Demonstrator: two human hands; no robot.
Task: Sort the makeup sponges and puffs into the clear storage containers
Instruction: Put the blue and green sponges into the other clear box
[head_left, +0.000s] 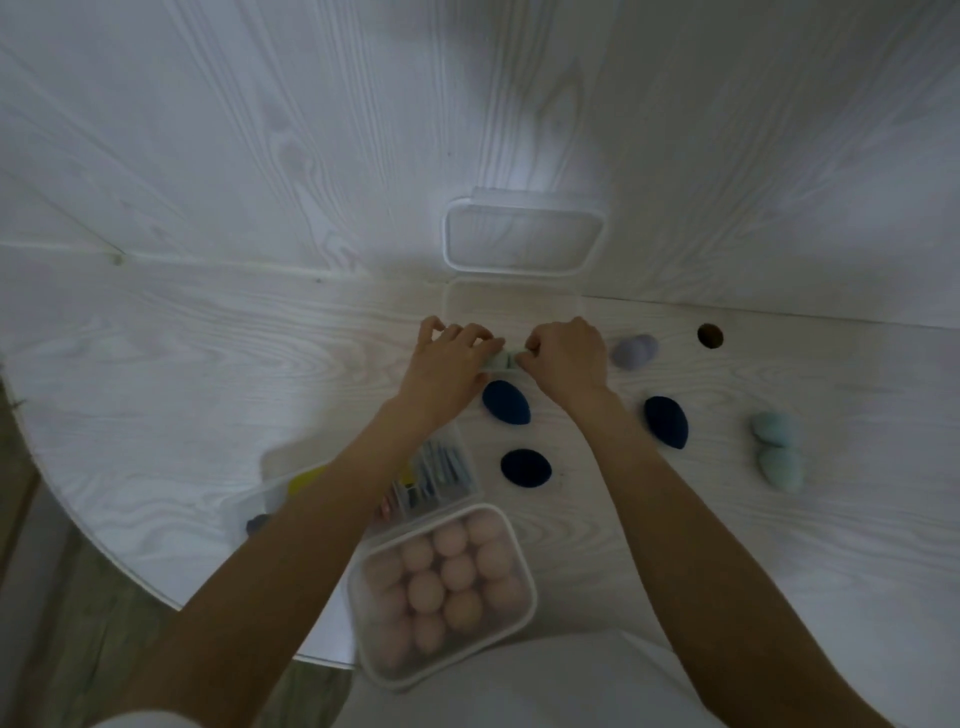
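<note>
Head view: both hands' grip (506, 353) pinching a pale green sponge (502, 360) beside the open clear box (511, 304), pink-sponge-filled container (441, 587) nearer

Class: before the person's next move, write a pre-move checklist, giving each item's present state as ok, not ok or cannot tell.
1. Far clear container open, lid up: ok.
2. Left hand and right hand both on the small pale green item: ok.
3. What that item is: cannot tell.
4. Loose sponges all sorted: not ok; dark blue sponges, teal sponges and a lilac sponge lie on the table.
5. Pink sponge container full: ok.
</note>
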